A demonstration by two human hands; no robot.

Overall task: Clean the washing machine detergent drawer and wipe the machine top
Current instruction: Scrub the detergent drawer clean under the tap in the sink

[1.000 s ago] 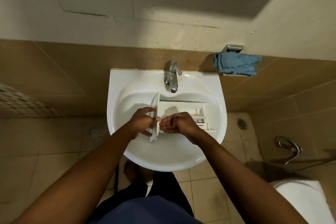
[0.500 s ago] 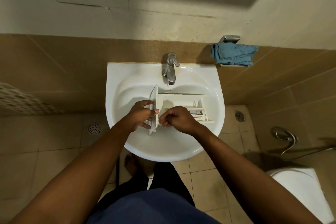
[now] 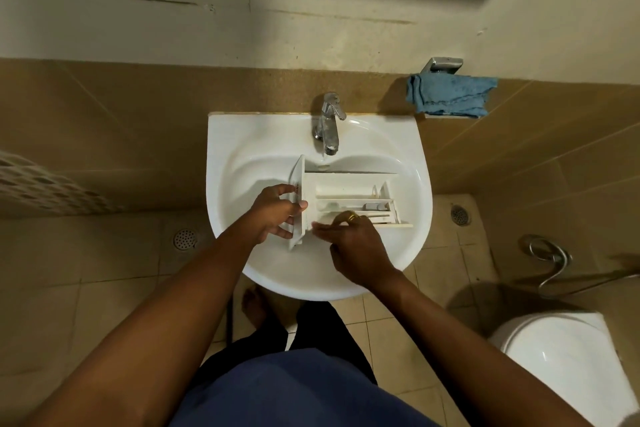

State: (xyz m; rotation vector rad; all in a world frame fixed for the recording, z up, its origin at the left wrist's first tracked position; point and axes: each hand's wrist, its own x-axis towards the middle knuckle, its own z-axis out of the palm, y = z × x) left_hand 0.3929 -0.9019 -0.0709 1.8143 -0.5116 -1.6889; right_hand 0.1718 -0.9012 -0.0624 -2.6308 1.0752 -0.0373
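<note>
Detergent drawer [image 3: 349, 198] lies in sink [image 3: 412, 163], front panel at 9 o'clock, below tap [image 3: 329, 125]; left hand [image 3: 277, 215] grip clamped on that panel. Right hand [image 3: 356, 246] rests at drawer's 6 o'clock edge, fingers loosely extended, holding nothing; blue cloth [image 3: 450, 97] at 1 o'clock.

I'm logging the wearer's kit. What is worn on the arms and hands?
Both forearms are bare, with no sleeves or gloves in view. The right hand wears a gold ring on one finger. The left hand shows no ring, watch or band.
</note>
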